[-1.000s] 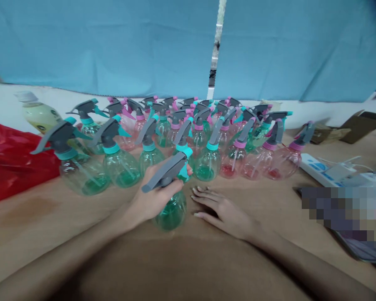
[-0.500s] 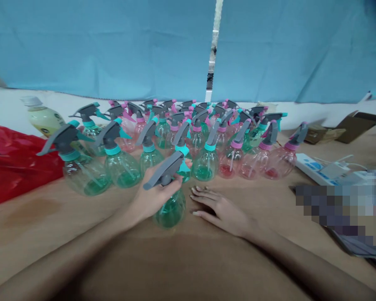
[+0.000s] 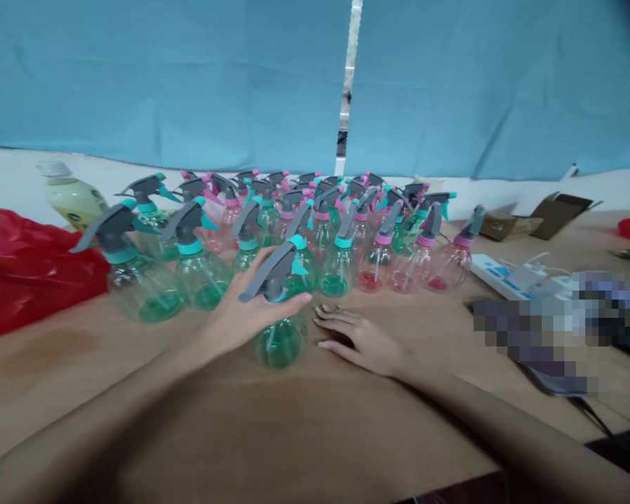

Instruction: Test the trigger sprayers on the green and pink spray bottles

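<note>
A clear spray bottle (image 3: 282,341) with green-tinted base, turquoise collar and grey trigger head stands upright on the wooden table (image 3: 304,434), nearest to me. My left hand (image 3: 249,297) is around its neck from the left, thumb stretched out across the front; its fingers are partly hidden behind the grey head, and the grip looks loose. To the right of this bottle, my right hand (image 3: 360,339) lies palm down on the tabletop, fingers extended, holding nothing. Just behind stands a front row of similar bottles, green ones (image 3: 337,273) at left and centre, pink ones (image 3: 375,269) at right.
More spray bottles crowd behind the front row. A red plastic bag (image 3: 31,273) and a bottle of yellowish liquid (image 3: 73,196) are on the left. To the right are a power strip (image 3: 504,276) and cardboard boxes (image 3: 561,213). A blue cloth (image 3: 189,84) hangs behind.
My left hand has loosened around the spray bottle's neck; its thumb is straighter and the fingertips beyond the neck no longer show. My right hand stays flat. The view has shifted slightly right.
</note>
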Action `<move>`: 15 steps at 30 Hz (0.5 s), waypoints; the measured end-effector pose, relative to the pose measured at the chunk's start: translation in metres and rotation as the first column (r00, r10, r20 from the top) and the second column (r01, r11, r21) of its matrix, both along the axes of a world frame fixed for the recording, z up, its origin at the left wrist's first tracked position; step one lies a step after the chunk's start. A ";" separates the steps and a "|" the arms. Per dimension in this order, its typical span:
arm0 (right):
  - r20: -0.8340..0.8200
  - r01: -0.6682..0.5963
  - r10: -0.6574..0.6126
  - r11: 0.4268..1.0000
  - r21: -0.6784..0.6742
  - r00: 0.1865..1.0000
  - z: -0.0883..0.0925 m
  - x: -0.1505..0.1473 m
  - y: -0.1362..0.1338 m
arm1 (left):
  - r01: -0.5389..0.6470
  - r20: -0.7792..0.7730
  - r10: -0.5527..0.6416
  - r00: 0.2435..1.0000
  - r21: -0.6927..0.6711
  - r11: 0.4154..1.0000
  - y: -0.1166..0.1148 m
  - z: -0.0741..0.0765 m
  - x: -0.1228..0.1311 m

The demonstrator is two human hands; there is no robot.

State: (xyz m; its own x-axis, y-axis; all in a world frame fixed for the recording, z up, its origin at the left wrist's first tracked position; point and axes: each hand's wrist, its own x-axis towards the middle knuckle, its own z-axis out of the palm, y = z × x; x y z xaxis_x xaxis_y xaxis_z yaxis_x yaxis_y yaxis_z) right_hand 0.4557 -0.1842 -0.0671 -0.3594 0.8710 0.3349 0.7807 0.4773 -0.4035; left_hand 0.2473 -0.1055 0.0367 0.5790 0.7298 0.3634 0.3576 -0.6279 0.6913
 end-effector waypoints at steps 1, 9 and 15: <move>-0.001 -0.003 0.003 1.000 0.001 1.000 -0.001 0.000 0.000 | 0.010 -0.010 -0.010 1.000 0.008 1.000 -0.001 0.001 -0.004; 0.099 0.017 -0.011 0.998 -0.066 0.995 0.009 -0.006 0.000 | 0.130 -0.135 -0.131 0.982 -0.020 0.991 -0.012 -0.002 -0.044; 0.159 0.054 -0.038 0.994 -0.099 0.987 0.044 -0.042 0.007 | 0.103 -0.102 -0.101 0.990 0.013 0.995 -0.023 -0.015 -0.074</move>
